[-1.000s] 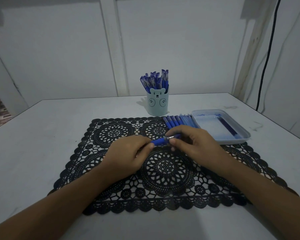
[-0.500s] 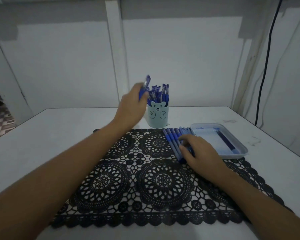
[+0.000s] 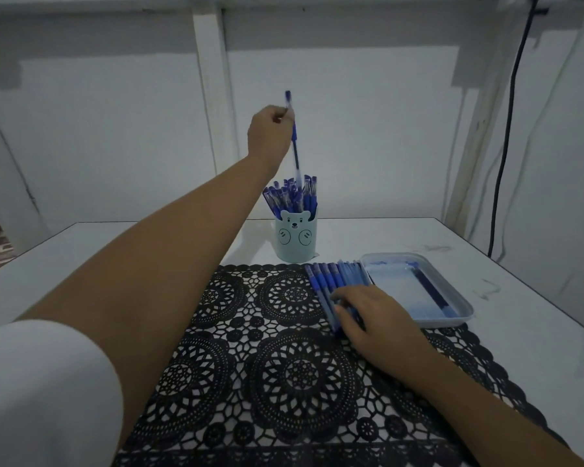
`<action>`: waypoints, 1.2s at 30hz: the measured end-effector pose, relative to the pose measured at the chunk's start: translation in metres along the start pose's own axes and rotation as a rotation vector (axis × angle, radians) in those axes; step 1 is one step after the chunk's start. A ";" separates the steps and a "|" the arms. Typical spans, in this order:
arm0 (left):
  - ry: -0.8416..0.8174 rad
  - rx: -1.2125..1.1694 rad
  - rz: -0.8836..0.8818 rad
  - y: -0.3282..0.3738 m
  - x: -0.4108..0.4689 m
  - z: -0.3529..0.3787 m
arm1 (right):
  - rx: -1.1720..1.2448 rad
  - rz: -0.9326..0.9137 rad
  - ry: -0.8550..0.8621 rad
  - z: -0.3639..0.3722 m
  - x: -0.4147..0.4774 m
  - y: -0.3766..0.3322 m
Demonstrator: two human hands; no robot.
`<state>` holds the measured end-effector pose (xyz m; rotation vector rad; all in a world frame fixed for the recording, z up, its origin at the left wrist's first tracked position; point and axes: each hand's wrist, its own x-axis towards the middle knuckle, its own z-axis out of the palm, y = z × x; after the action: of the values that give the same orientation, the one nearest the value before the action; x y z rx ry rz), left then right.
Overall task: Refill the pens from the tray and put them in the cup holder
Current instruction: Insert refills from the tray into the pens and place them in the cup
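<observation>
Blue plastic is pinched between the curled fingers of the left hand (image 3: 267, 136) — a pen (image 3: 294, 143), held almost upright by its upper part. Its lower tip is blurred just above the pens (image 3: 290, 195) already standing in the cup holder (image 3: 296, 237). Directly below those fingers the cup holder, pale and marked with a bear face, is set on the white table (image 3: 81, 257) at the far edge of a black lace mat (image 3: 284, 365). The right hand (image 3: 375, 318) is laid palm down on the mat, its fingers lightly bent over the near ends of a row of pens (image 3: 334, 276); whether one is gripped cannot be told. Just beyond and to the right of these fingers a shallow tray (image 3: 452, 323) is seen beside the row — a dark stick (image 3: 432, 291) lies inside it. The left upper arm is covered by a white sleeve (image 3: 41, 382).
</observation>
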<state>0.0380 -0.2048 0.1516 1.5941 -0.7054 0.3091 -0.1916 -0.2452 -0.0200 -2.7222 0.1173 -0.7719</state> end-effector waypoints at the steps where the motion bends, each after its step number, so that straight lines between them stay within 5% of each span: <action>1: -0.024 0.065 -0.010 -0.007 -0.002 0.002 | 0.001 -0.006 -0.004 0.000 0.000 -0.001; 14: -0.212 0.977 0.257 -0.042 -0.034 -0.001 | -0.027 0.012 -0.035 -0.004 -0.001 -0.007; 17: -0.319 0.942 0.201 -0.044 -0.041 -0.005 | -0.095 0.025 0.002 -0.001 -0.002 -0.005; 24: -0.194 0.660 0.311 -0.043 -0.084 -0.041 | -0.295 0.094 -0.055 0.006 -0.002 -0.009; 27: -0.277 0.637 0.336 -0.049 -0.118 -0.064 | -0.367 0.096 -0.081 0.005 -0.001 -0.018; 31: -0.442 0.675 0.282 -0.060 -0.164 -0.092 | -0.416 0.118 -0.140 0.007 0.002 -0.027; 36: -0.441 0.576 0.139 -0.070 -0.202 -0.101 | -0.424 0.200 -0.167 0.009 0.002 -0.034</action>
<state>-0.0559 -0.0540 -0.0049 2.1999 -1.1399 0.2780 -0.1847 -0.2108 -0.0157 -3.0898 0.5648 -0.5042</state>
